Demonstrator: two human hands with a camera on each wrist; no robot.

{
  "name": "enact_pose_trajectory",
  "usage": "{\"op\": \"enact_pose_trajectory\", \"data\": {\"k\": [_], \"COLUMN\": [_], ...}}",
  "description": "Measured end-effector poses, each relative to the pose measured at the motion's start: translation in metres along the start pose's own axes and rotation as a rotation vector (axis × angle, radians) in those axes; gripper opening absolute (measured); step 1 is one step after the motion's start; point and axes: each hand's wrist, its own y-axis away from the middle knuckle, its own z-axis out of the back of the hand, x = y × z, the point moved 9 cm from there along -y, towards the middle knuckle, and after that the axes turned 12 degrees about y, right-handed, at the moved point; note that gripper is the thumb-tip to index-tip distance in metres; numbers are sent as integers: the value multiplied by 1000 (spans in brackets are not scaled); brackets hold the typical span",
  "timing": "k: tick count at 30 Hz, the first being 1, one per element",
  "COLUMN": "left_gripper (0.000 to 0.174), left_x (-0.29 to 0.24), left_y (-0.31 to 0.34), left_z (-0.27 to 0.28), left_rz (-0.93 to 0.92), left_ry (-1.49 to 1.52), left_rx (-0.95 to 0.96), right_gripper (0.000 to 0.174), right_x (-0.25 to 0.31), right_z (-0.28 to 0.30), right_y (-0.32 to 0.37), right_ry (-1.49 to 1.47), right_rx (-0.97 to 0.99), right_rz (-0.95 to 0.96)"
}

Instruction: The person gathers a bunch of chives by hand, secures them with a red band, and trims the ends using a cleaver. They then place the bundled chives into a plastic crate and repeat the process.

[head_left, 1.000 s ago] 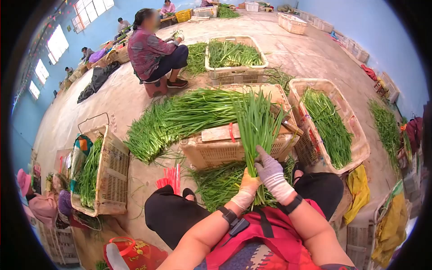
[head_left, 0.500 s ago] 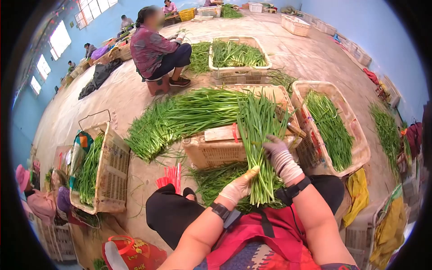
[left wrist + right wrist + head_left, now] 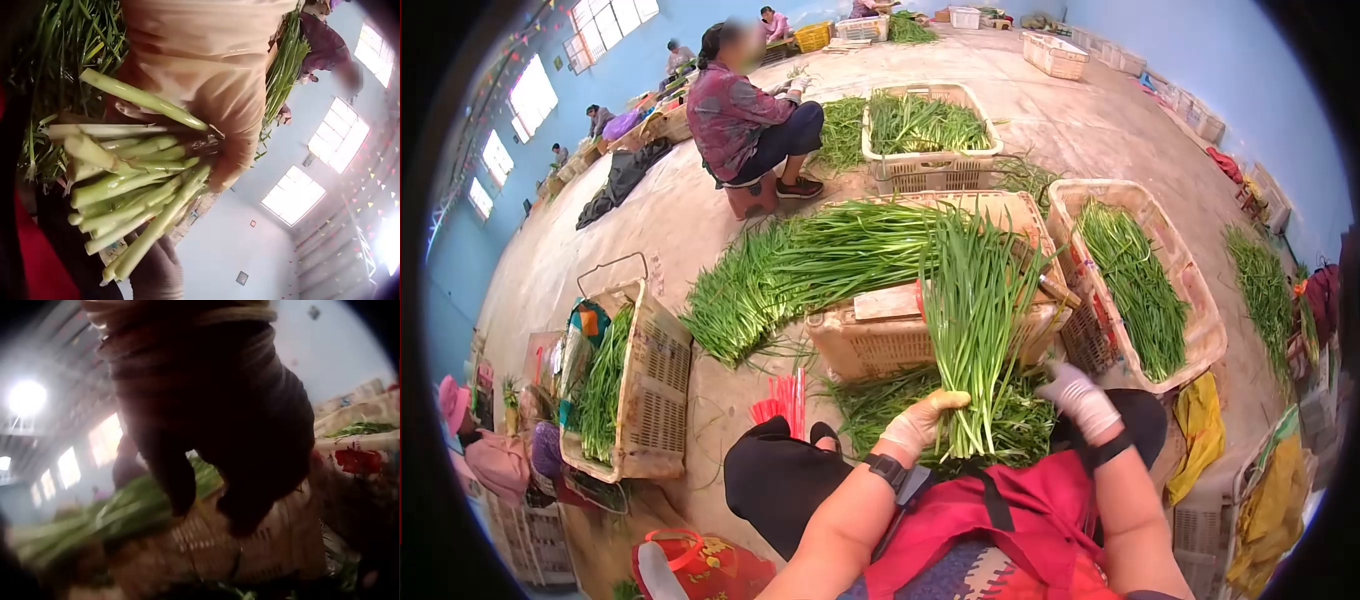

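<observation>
My gloved left hand (image 3: 922, 415) grips a bunch of long green leafy stalks (image 3: 975, 310) near the base. Their leaves fan upward in front of the crate (image 3: 870, 340). In the left wrist view the pale cut stem ends (image 3: 134, 206) stick out past the curled glove. To the right, apart from the bunch, my gloved right hand (image 3: 1082, 395) is low over loose greens (image 3: 1020, 425) by my knee. The dark, blurred right wrist view shows its thumb (image 3: 178, 487) and fingers (image 3: 247, 500) bent downward with a gap between them.
More stalks (image 3: 850, 245) lie across the upturned crate, beside a wooden board (image 3: 890, 302). Crates of greens stand right (image 3: 1205, 310), left (image 3: 665, 400) and ahead (image 3: 930, 165). Red strips (image 3: 785, 400) lie by my foot. A seated person (image 3: 745, 120) works ahead.
My right hand has left the bunch and moved right and down toward the loose greens. The left hand keeps its grip, with the bunch now more spread than a second ago.
</observation>
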Motion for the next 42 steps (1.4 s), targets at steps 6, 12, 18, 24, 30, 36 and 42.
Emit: {"op": "enact_pose_trajectory", "data": {"k": [6,12,18,24,30,36,42], "left_gripper": [62,60,61,61,65,59,44], "left_x": [2,3,-3,-5,-10,-8,0], "left_y": [-8,-11,-1,6,1,10,-1], "left_z": [7,15,-2,10,20,0,7], "left_rz": [-80,-74,-71,-46,-37,-96,-177], "left_ry": [-216,-204,-156,12,295,282,-83], "left_rx": [-53,-98,-48,-80,83,30,-197], "right_gripper": [68,66,48,34,45,46,95], "right_x": [89,134,86,-6,-12,2,50], "right_z": [54,25,101,184,-65,-79,-104], "right_y": [-18,-93,-104,-20,8,16,7], "right_ry": [-491,-195,-779,-1256,-38,-489,-848], "right_rx": [-69,24,-437,-738,215,14,11], "right_rz": [-27,114,59,-123,-204,-359,-362]}}
